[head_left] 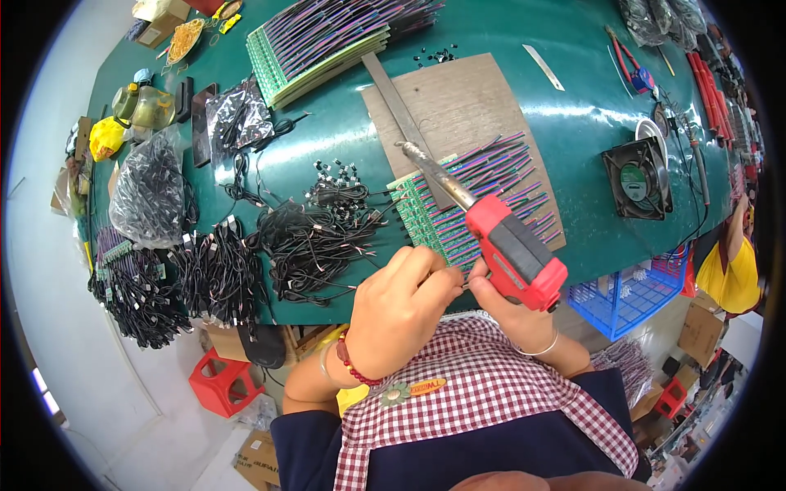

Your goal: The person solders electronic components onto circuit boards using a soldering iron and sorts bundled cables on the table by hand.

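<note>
Far left of my feed: a yellow bag (106, 138) near the edge of the green table (588, 139), then a clear plastic bag (147, 196) full of dark cable. Below it, bundles of black cables with pale connectors (217, 274) hang over the near edge; a red stool (225, 383) stands on the floor beneath. Next, a loose heap of black leads (315, 245) lies on the table. Beyond it, at the far side, a stack of green boards with coloured wires (319, 53).

Centre: left grip (399, 307) is curled narrow, fingertips at the near end of a green circuit panel (417, 214); I cannot tell whether they are closed on a wire. The panel lies on a brown sheet (467, 90), purple and dark wires fanning to the right. A metal bar (397, 102) runs down the sheet to the panel. A red-and-grey gun-shaped tool (514, 254) slants above the panel, metal barrel toward upper left. Right grip (524, 321) is partly hidden behind the tool's body, thumb close by the left fingertips; its closure and hold I cannot tell.

Right: a pale blade (543, 67), red-handled pliers (629, 61), a black fan (637, 180), and a blue basket (622, 299) below the table edge.
</note>
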`<control>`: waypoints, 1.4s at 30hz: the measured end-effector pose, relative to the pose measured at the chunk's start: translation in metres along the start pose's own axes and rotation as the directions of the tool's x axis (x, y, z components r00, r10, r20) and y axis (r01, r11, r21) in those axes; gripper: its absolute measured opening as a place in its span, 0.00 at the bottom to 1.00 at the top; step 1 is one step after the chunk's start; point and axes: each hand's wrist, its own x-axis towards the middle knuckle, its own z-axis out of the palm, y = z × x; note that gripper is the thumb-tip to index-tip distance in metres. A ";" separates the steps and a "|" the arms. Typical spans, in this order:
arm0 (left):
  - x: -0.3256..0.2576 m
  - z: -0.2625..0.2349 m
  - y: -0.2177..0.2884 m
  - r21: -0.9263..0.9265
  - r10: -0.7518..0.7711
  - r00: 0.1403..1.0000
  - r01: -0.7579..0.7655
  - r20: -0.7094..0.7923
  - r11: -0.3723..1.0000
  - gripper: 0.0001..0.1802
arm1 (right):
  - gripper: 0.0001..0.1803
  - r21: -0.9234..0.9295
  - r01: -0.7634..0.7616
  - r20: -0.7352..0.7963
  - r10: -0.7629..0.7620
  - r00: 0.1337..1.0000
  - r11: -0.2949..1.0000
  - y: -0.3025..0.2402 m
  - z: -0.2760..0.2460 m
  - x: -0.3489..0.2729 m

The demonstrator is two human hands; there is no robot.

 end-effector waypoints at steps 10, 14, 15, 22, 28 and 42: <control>-0.008 0.006 0.001 0.059 0.029 0.998 -0.025 -0.054 0.998 0.08 | 0.08 -0.032 0.093 -0.015 -0.094 0.996 0.995 0.000 0.010 0.000; -0.004 0.003 -0.009 -0.024 -0.073 0.997 0.072 -0.039 0.997 0.07 | 0.18 0.076 0.062 -0.061 -0.057 0.996 0.995 0.002 0.011 0.004; 0.000 0.000 -0.015 -0.028 -0.117 0.993 0.117 -0.024 0.993 0.07 | 0.20 0.099 0.043 -0.119 -0.031 0.992 0.994 0.001 0.011 0.005; 0.023 0.004 -0.076 0.219 -0.243 0.966 0.258 -0.093 0.941 0.03 | 0.22 0.162 0.007 -0.135 0.016 0.991 0.987 0.027 -0.022 -0.015; 0.028 0.005 -0.082 0.196 -0.243 0.970 0.244 -0.030 0.950 0.04 | 0.16 0.091 -0.129 -0.113 0.138 0.984 0.988 0.050 -0.033 -0.031; 0.046 -0.003 -0.088 0.297 -0.251 0.959 0.204 0.129 0.933 0.06 | 0.15 -0.023 -0.064 -0.088 0.061 0.994 0.998 0.064 -0.035 -0.035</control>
